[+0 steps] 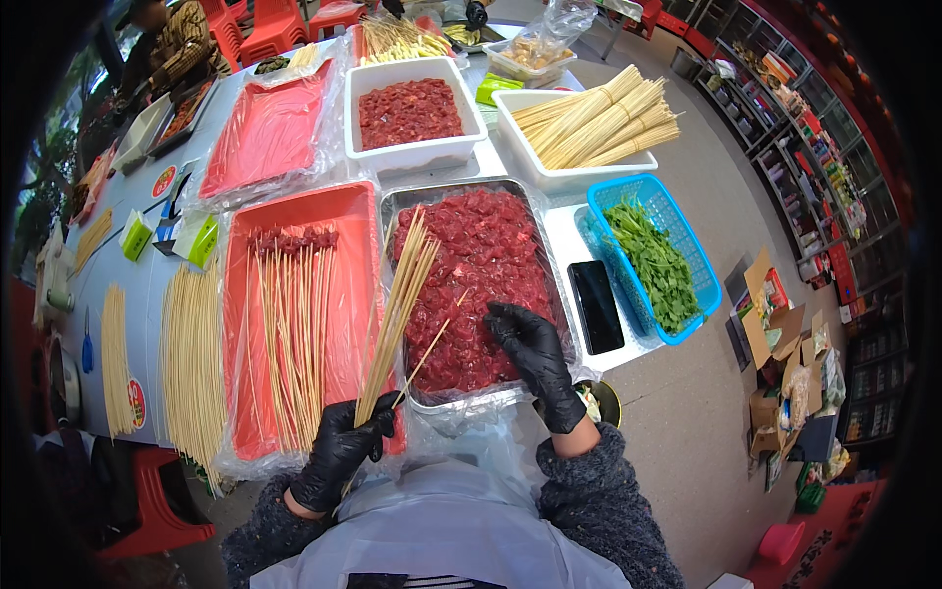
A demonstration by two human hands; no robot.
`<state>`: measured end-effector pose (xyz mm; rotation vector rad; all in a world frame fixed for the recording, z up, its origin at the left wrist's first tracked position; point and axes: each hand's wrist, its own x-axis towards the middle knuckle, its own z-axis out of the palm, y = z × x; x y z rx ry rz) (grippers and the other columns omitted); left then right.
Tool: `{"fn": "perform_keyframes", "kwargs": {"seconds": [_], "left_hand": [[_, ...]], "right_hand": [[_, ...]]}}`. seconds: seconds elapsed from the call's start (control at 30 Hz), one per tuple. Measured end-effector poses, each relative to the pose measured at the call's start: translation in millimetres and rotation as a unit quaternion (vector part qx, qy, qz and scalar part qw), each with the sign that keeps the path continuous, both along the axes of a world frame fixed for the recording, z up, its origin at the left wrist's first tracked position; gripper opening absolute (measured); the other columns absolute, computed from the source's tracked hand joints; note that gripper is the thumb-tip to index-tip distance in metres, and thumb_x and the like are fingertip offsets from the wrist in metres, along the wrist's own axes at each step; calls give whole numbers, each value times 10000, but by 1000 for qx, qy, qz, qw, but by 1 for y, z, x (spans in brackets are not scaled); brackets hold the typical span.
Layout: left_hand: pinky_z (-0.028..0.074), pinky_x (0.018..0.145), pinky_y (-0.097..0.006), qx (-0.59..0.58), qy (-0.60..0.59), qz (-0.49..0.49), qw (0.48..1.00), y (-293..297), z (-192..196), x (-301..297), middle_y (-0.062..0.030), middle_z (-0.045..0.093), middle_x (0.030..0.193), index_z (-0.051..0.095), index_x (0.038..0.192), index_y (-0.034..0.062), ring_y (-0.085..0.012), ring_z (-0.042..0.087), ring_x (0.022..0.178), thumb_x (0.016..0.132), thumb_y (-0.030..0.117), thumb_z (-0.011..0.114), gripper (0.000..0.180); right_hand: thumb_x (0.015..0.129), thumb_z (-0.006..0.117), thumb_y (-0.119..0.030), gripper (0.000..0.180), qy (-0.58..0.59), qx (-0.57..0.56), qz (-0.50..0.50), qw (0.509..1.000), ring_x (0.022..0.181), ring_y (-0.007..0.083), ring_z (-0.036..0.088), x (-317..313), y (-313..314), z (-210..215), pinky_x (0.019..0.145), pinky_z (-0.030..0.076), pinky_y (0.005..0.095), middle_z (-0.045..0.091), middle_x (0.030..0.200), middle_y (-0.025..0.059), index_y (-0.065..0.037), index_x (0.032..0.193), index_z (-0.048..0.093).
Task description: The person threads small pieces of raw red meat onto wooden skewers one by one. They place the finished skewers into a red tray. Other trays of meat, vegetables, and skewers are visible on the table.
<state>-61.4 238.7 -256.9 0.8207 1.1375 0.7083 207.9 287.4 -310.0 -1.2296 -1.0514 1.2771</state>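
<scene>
Both my hands wear black gloves. My left hand (343,447) is closed around a bundle of thin bamboo skewers (397,314) that points up and away. One single skewer (429,351) slants out of that hand to the right, over the meat. My right hand (535,358) is over the right part of the raw red meat pieces (471,255), its fingers bent together and the tips down at the meat; whatever they pinch is hidden. A plastic-lined metal tray holds this meat. To its left, a red lined tray (351,221) carries skewers with meat (294,245) on their far ends.
Loose skewers (191,353) lie left of the red tray. Beyond stand an empty red tray (265,128), a white tub (412,155) of meat and a white bin (579,179) of skewer bundles. A black phone (596,304) and a blue basket (702,294) of greens sit right.
</scene>
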Motion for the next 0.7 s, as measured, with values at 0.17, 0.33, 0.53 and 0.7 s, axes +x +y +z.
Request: {"fn": "perform_keyframes", "kwargs": {"seconds": [0.17,0.33,0.53,0.7], "left_hand": [[411,449,-194,6,-13,4,1000,-1,1,2,-103,652,871,608,1042,-49,-80,529,537,814,22,571,241],[414,454,-193,6,-19,-9,1000,-2,3,2,-98,651,866,607,1051,-48,-79,536,558,816,36,580,251],[410,459,-195,1,-25,-19,999,-3,1,-2,-69,625,772,598,1078,-48,-81,526,545,818,42,583,275],[413,468,-203,-9,-17,-40,999,-7,1,-6,-62,610,736,593,1089,-48,-88,523,545,819,36,577,283]], "right_hand": [[830,628,-85,447,-93,49,31,994,1051,133,521,-12,-1,-2,913,417,276,563,1167,83,-3,1240,472],[824,632,-79,413,-50,-4,75,996,1047,178,546,-17,3,6,883,441,276,574,1134,110,1,1207,501],[832,599,-47,314,191,-112,33,975,860,190,621,-18,5,12,794,506,281,619,990,129,36,1130,540],[852,561,-36,220,254,-132,-35,958,806,185,631,-13,6,11,756,529,304,630,912,105,31,1061,572]]}}
